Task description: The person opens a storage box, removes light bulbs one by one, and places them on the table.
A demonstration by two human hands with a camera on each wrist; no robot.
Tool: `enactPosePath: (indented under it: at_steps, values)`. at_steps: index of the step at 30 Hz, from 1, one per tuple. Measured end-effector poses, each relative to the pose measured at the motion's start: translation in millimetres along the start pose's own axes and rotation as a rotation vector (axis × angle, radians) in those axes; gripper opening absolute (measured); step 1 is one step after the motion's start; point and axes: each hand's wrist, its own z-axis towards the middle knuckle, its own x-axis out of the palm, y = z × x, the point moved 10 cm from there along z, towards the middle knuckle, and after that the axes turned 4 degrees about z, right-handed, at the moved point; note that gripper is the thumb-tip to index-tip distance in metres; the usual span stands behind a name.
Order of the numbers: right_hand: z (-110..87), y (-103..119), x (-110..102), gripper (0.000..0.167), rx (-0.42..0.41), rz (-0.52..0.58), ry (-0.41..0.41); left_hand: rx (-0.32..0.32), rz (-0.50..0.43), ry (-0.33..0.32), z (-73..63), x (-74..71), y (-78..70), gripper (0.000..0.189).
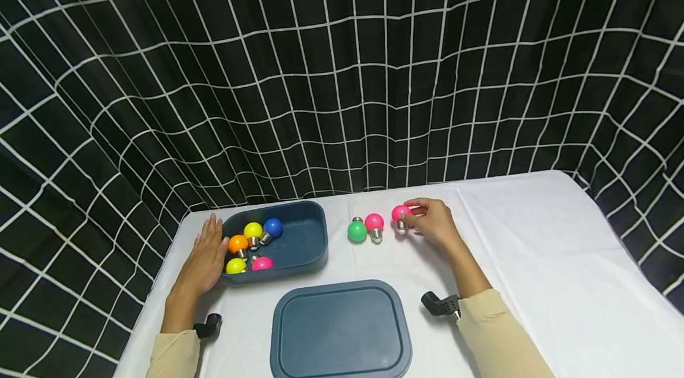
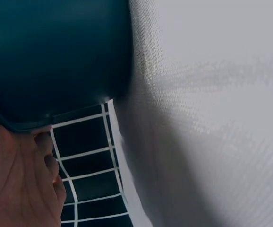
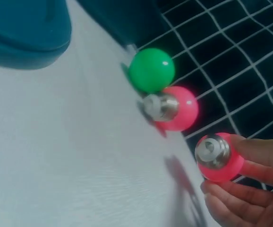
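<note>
In the head view my right hand (image 1: 434,222) pinches a pink light bulb (image 1: 401,213) by its round part, metal base downward. The right wrist view shows this bulb (image 3: 220,157) between thumb and fingers. To its left, a green bulb (image 1: 357,231) and another pink bulb (image 1: 374,223) lie side by side on the white cloth. My left hand (image 1: 203,256), fingers straight, rests against the left end of a dark blue-grey container (image 1: 301,241). Inside are yellow, orange, blue and pink bulbs, such as the blue bulb (image 1: 273,227) and orange bulb (image 1: 238,244), gathered toward its left side.
A matching flat lid (image 1: 342,330) lies on the white-covered table (image 1: 534,247), nearer me than the container. A black curtain with a white grid (image 1: 374,69) hangs behind the table and along its sides. Each wrist carries a small black camera mount (image 1: 439,304).
</note>
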Motion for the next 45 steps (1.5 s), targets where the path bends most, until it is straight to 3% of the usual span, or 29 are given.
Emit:
enactPosePath:
  at_steps: [8, 22, 32, 38, 45]
  values:
    - [-1.3, -15, 5, 0.038, 0.053, 0.013, 0.005, 0.003, -0.015, -0.006, 1.2, -0.3, -0.7, 0.063]
    - [-0.6, -13, 10, 0.038, 0.015, -0.029, 0.009, 0.007, -0.021, -0.009, 2.1, 2.5, 0.9, 0.063]
    - [2.4, -8, 15, 0.04, 0.007, 0.017, 0.027, 0.0, -0.03, -0.003, 0.8, -0.9, 3.4, 0.063]
    - [1.4, -5, 6, 0.036, 0.004, 0.017, -0.017, -0.001, -0.062, -0.009, -0.2, 0.0, 3.1, 0.063]
    - [-1.8, 17, -9, 0.033, -0.059, -0.102, -0.087, -0.001, -0.036, -0.018, 0.4, 0.3, 4.3, 0.064]
